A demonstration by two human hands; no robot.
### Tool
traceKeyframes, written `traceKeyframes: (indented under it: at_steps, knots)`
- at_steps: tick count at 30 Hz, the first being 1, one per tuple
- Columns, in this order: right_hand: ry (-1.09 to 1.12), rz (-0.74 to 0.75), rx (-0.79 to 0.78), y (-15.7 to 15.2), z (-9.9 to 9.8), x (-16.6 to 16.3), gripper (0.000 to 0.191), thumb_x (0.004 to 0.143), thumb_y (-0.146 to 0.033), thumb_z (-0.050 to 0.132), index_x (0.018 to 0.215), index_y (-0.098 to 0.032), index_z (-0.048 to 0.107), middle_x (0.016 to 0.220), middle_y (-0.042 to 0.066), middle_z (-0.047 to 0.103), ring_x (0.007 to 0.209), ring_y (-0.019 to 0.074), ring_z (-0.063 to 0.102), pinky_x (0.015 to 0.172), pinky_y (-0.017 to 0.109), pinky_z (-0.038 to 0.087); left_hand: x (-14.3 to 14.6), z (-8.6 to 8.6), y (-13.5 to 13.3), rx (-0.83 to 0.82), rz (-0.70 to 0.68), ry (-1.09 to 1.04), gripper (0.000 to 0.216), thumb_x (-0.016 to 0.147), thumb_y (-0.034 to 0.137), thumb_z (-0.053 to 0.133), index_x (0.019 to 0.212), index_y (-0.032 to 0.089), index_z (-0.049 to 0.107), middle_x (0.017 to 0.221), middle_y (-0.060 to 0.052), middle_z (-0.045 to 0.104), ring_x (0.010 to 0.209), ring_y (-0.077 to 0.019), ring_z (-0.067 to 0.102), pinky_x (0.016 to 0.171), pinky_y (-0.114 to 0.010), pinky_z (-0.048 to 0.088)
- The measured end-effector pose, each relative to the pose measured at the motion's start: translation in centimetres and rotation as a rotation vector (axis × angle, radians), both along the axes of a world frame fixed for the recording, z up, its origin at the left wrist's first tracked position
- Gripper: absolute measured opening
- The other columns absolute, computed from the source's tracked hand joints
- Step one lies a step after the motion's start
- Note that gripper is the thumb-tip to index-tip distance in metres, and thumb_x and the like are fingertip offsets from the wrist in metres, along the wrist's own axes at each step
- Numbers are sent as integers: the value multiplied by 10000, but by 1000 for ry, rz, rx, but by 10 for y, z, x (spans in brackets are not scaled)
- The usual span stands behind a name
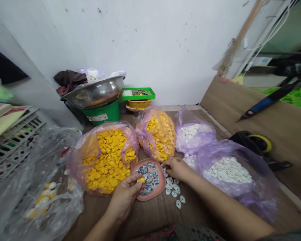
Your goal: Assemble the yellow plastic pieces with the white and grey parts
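My left hand [126,195] is closed in a pinch on a small yellow piece [141,180], held over the near edge of a pink dish [163,186] full of tiny black-and-white beads. My right hand [177,167] rests knuckles up just right of the dish, fingers curled down among several loose white pieces [174,192] on the wooden floor; what it holds, if anything, is hidden. Two plastic bags of yellow pieces [107,157] [158,132] stand behind the dish. Two purple bags of white pieces [227,169] [193,132] lie to the right.
A clear bag with yellow-and-white assembled pieces [43,197] lies at left beside white plastic crates [13,140]. A steel basin on a green bucket [95,93], a green tray [137,93] and a yellow basket stand by the white wall. A cardboard sheet [266,110] lies at right.
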State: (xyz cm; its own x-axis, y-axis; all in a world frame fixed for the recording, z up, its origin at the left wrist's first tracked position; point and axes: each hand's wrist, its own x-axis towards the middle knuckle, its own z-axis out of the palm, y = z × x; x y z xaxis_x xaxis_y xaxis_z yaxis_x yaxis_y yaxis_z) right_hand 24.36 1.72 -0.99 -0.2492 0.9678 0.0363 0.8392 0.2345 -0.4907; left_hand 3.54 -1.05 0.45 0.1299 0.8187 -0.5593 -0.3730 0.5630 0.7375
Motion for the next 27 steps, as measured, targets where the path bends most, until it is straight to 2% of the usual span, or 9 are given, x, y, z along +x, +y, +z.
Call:
traceKeyframes:
  at_steps: [3,8,12,16,19,23,27]
  knots:
    - [36,3,-12,-8,-7,-5,299,581,-18,524,710,-242,674,716,5,666,706,161,602,642,234,444,-1,-1,0,-8,-4,-5,354,361,173,821,670,128,652,540,6,639,496,-91,584,520,-187,466]
    - [114,-134,32,-16,-11,2,222,618,-39,482,671,-208,615,655,5,636,634,154,583,602,247,448,4,-3,2,4,10,2,318,397,168,806,668,127,644,545,3,633,502,-93,577,543,-205,466]
    - [211,-182,96,-21,-11,6,237,656,-61,447,744,-202,617,774,18,657,753,160,607,693,284,477,9,-2,1,44,-33,-1,317,404,186,805,677,129,655,547,5,633,479,-78,543,490,-186,425]
    - [531,-221,88,-31,-6,-12,230,699,-126,470,846,-186,636,864,47,668,789,169,626,708,307,505,16,1,-1,107,-64,-46,345,388,172,811,701,147,667,654,-10,679,571,-94,586,552,-191,451]
    - [736,-123,0,-38,2,-32,259,715,-167,509,939,-193,637,902,48,680,813,173,637,723,318,517,19,3,-3,148,-94,-108,319,395,186,814,676,143,669,677,-21,692,599,-107,602,584,-208,465]
    - [670,25,103,-41,12,-46,268,729,-143,510,936,-229,656,930,41,678,874,174,621,786,335,499,18,2,-5,147,-34,-155,320,390,211,819,662,149,661,641,-14,688,563,-110,597,590,-230,472]
    - [659,15,181,-40,15,-50,273,718,-135,497,913,-230,663,847,36,686,787,171,623,721,314,504,15,0,-7,175,22,-153,329,395,228,818,674,156,659,634,-11,683,565,-110,595,595,-230,470]
